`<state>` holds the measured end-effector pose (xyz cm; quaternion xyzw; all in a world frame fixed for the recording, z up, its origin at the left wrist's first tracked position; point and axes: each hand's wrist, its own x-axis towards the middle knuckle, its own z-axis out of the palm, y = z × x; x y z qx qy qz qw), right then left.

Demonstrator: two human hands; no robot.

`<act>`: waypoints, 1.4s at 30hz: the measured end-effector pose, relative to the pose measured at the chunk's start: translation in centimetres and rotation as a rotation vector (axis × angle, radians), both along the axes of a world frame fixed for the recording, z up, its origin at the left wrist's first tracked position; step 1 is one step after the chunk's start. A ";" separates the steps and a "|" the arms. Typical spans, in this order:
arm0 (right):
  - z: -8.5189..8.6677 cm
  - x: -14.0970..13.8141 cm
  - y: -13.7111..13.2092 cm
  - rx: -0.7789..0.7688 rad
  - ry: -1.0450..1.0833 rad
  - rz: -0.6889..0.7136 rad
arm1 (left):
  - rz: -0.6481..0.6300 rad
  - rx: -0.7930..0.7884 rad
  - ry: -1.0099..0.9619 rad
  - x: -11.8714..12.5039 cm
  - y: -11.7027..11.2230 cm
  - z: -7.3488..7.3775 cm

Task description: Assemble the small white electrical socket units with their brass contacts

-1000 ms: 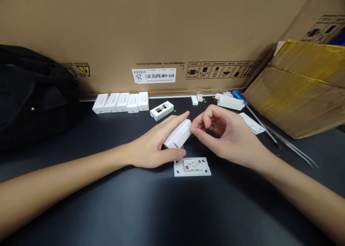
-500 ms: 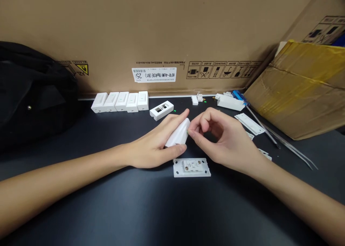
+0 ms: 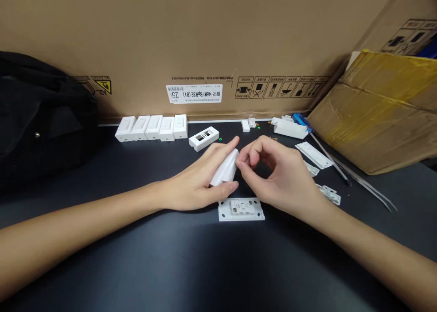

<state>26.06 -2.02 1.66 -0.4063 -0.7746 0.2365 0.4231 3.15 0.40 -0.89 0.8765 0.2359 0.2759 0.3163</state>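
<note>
My left hand (image 3: 201,180) is closed around a white plastic switch housing (image 3: 225,170), which stands tilted between thumb and fingers. At its right side, my right hand (image 3: 273,166) pinches a tiny green piece (image 3: 236,163) between thumb and forefinger, right against the housing; whether it sits inside is hidden by the fingertips. Just below the hands, a white switch base plate (image 3: 241,210) with a mechanism and brass-coloured screws lies flat on the dark table (image 3: 205,262). Beyond my left hand rests an open white switch cover (image 3: 204,139), with another small green piece (image 3: 220,139) beside it.
Several finished-looking white switches (image 3: 152,128) stand in a row at the back left. Small white parts (image 3: 249,124), a white cover (image 3: 290,128), a screwdriver (image 3: 321,145) and a base plate (image 3: 314,155) lie right. A black bag (image 3: 44,125) and cardboard box (image 3: 382,111) flank the table.
The housing in my left hand has turned slightly, and my right fingertips have come closer against it with the green piece. The whole view has shifted a little.
</note>
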 end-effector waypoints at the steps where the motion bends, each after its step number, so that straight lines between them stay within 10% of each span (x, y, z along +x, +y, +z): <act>1: -0.1 -0.1 -0.1 0.016 -0.001 -0.013 | 0.011 -0.005 0.002 0.0 0.0 0.0; 16: 0.3 -1.3 -1.0 0.127 0.044 -0.131 | 0.067 -0.657 -0.310 1.8 -1.9 0.9; 42: 0.4 0.9 0.5 0.571 -0.267 0.029 | 0.047 -0.740 -0.425 1.7 -1.5 0.5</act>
